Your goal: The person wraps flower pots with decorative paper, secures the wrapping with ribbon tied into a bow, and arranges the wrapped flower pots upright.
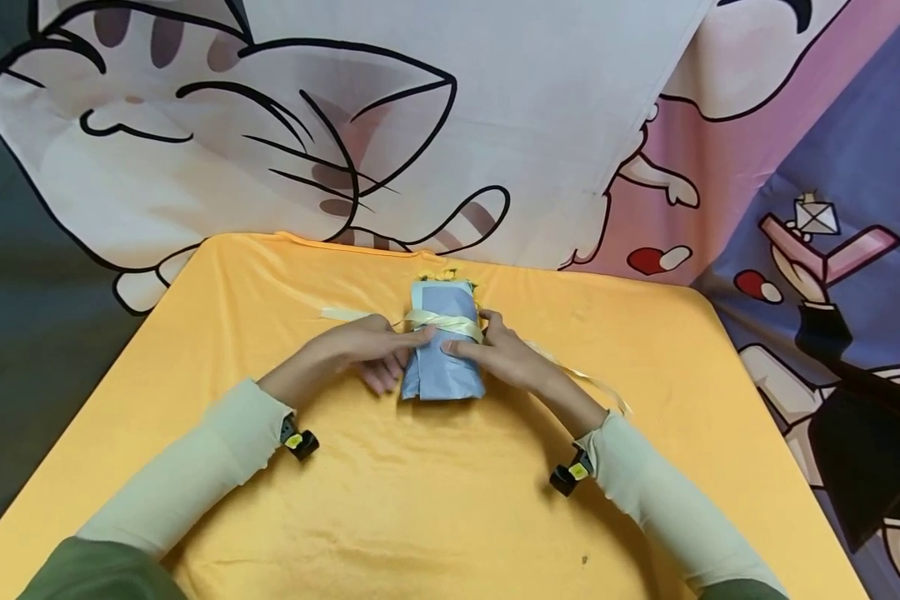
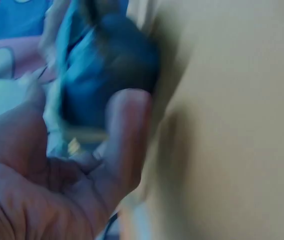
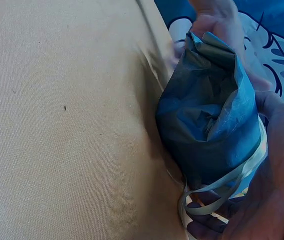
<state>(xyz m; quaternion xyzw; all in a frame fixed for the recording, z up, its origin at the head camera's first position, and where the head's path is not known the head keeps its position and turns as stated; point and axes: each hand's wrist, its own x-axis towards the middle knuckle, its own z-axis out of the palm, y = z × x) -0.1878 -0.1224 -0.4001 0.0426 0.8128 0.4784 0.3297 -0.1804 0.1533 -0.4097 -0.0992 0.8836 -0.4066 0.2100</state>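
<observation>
A small bouquet (image 1: 444, 367) in blue wrapping paper lies on the yellow cloth, its yellow flowers (image 1: 438, 275) at the far end. A pale yellow ribbon (image 1: 442, 321) passes around its middle. My right hand (image 1: 513, 354) grips the bouquet's right side, thumb on the front and fingers round the edge. At the left side, my left hand (image 1: 375, 346) has its thumb extended onto the paper just below the ribbon, with the other fingers hanging loosely near the cloth. The right wrist view looks into the folded lower end of the wrap (image 3: 212, 115). The left wrist view is blurred.
One ribbon tail (image 1: 341, 314) extends left beyond the left hand; another tail (image 1: 592, 383) trails to the right past the right wrist. The yellow cloth (image 1: 420, 500) covers the table up to a cartoon-printed backdrop (image 1: 555, 125). Wrist cameras (image 1: 300, 442) sit on both cuffs.
</observation>
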